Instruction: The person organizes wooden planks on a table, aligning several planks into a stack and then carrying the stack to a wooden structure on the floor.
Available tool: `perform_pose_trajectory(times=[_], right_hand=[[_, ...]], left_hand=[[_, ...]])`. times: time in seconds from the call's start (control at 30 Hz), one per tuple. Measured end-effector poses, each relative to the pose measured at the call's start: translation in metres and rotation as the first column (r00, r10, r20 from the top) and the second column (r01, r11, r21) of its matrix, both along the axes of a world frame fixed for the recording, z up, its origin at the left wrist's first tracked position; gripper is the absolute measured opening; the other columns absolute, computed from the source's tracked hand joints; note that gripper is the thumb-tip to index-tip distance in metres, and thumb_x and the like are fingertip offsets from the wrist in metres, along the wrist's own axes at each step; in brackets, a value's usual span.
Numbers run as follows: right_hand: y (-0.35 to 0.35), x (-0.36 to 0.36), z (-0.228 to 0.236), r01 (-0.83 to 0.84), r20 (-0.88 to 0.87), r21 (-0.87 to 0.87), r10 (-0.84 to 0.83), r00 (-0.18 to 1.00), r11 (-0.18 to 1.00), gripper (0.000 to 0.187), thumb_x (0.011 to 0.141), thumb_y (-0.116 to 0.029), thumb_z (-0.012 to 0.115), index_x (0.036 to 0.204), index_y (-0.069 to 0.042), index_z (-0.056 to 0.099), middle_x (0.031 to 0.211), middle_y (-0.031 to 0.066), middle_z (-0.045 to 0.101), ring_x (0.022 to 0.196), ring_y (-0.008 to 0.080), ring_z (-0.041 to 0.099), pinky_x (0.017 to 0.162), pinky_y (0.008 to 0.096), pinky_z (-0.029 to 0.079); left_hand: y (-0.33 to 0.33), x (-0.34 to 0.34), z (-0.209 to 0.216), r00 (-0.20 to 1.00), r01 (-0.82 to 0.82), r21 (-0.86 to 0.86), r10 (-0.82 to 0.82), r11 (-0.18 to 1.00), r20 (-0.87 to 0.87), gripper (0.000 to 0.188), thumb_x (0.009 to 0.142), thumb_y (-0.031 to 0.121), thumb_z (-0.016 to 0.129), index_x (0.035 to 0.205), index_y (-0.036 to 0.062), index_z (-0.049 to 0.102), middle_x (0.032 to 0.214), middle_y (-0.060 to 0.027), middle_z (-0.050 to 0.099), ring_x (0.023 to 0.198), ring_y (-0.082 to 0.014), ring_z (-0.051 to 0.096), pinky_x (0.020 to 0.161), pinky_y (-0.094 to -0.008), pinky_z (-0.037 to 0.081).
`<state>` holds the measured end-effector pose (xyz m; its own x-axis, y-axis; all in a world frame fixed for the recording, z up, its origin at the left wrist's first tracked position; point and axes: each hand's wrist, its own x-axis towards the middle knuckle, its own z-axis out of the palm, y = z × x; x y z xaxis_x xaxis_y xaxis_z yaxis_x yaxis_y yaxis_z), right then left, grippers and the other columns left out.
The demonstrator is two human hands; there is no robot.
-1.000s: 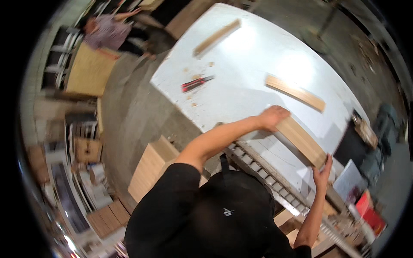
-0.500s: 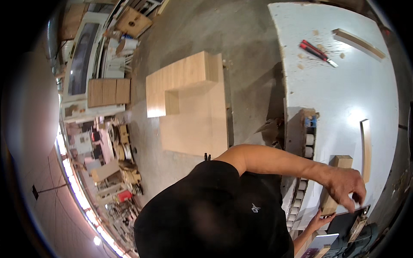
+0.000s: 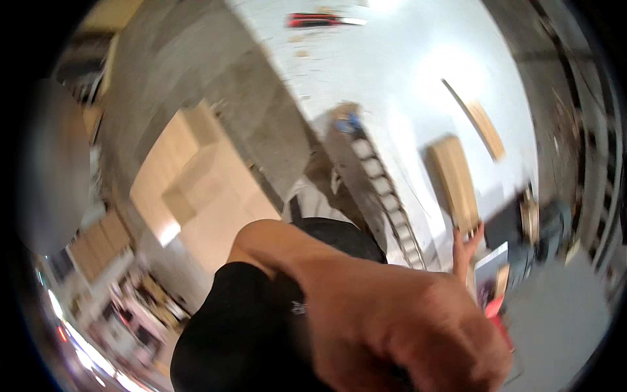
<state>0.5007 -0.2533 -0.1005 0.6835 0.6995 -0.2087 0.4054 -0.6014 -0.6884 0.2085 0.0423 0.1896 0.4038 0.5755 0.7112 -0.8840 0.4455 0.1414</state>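
My left hand is raised close to the camera, large and blurred, at the lower right. Its fingers are turned out of sight, so whether it holds anything is hidden. Farther off, my right hand grips the near end of a long wooden block between its thumb and fingers. This pale, squared block lies along the white tabletop. Just beyond it rests a thinner wooden strip, apart from the block.
A red-and-black chisel-like tool lies at the table's far end among wood chips. Small rollers line the table's left side. A pale wooden panel assembly stands to the left. Dark machinery sits beyond my right hand.
The view has swung round, shifting the table leftward in the picture. My left hand has risen from above the block toward the camera. My right hand stays at the block's end.
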Motion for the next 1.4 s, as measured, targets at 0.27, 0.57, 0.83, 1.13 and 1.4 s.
perform_pose_trajectory(times=[0.27, 0.57, 0.83, 1.13, 1.4], right_hand=[[-0.004, -0.013, -0.010, 0.105, 0.146, 0.081, -0.116, 0.982, 0.991, 0.086, 0.071, -0.012, 0.081, 0.143, -0.002, 0.035, 0.141, 0.0212, 0.043, 0.132, 0.0353, 0.042, 0.110, 0.0404, 0.036], [0.010, -0.022, 0.029, 0.215, 0.142, -0.052, -0.206, 0.968, 0.975, 0.083, 0.068, -0.009, 0.077, 0.140, -0.010, 0.036, 0.141, 0.0193, 0.043, 0.132, 0.0393, 0.040, 0.112, 0.0440, 0.035], [0.008, -0.024, 0.036, 0.206, 0.104, -0.031, -0.202, 0.974, 0.978, 0.081, 0.067, -0.008, 0.075, 0.139, -0.010, 0.037, 0.142, 0.0167, 0.041, 0.130, 0.0391, 0.041, 0.110, 0.0441, 0.037], [0.003, -0.025, 0.047, 0.190, -0.020, -0.015, -0.191, 0.981, 0.982, 0.079, 0.067, -0.010, 0.076, 0.137, -0.009, 0.039, 0.140, 0.0161, 0.043, 0.130, 0.0376, 0.042, 0.108, 0.0445, 0.040], [0.000, -0.034, 0.039, 0.171, 0.220, -0.073, -0.151, 0.964, 0.983, 0.083, 0.070, -0.011, 0.077, 0.142, -0.010, 0.036, 0.142, 0.0177, 0.041, 0.132, 0.0391, 0.040, 0.109, 0.0423, 0.039]], left_hand=[[-0.003, 0.070, -0.012, 0.891, 0.243, 0.552, 0.042, 0.798, -0.453, 0.034, 0.084, 0.016, 0.069, 0.113, -0.0004, 0.064, 0.102, -0.0136, 0.065, 0.092, -0.0294, 0.063, 0.079, -0.0396, 0.050], [0.044, 0.162, -0.233, 0.548, 0.643, 0.663, 0.835, -0.384, -0.047, 0.096, 0.068, 0.022, 0.083, 0.146, 0.0010, 0.032, 0.149, -0.0206, 0.036, 0.141, -0.0407, 0.027, 0.116, -0.0514, 0.025], [0.061, 0.168, -0.255, 0.497, 0.696, 0.687, 0.830, -0.207, -0.254, 0.095, 0.062, 0.014, 0.083, 0.141, -0.0014, 0.033, 0.131, -0.0245, 0.047, 0.121, -0.0413, 0.045, 0.104, -0.0493, 0.038], [0.066, 0.171, -0.246, 0.439, 0.738, 0.672, 0.803, -0.065, -0.404, 0.076, 0.062, 0.014, 0.079, 0.130, 0.0029, 0.047, 0.125, -0.0219, 0.051, 0.116, -0.0401, 0.048, 0.100, -0.0474, 0.042], [0.059, 0.164, -0.260, 0.506, 0.622, 0.779, 0.801, -0.083, -0.319, 0.074, 0.064, 0.015, 0.080, 0.129, 0.0035, 0.048, 0.125, -0.0206, 0.051, 0.116, -0.0384, 0.048, 0.101, -0.0461, 0.041]])
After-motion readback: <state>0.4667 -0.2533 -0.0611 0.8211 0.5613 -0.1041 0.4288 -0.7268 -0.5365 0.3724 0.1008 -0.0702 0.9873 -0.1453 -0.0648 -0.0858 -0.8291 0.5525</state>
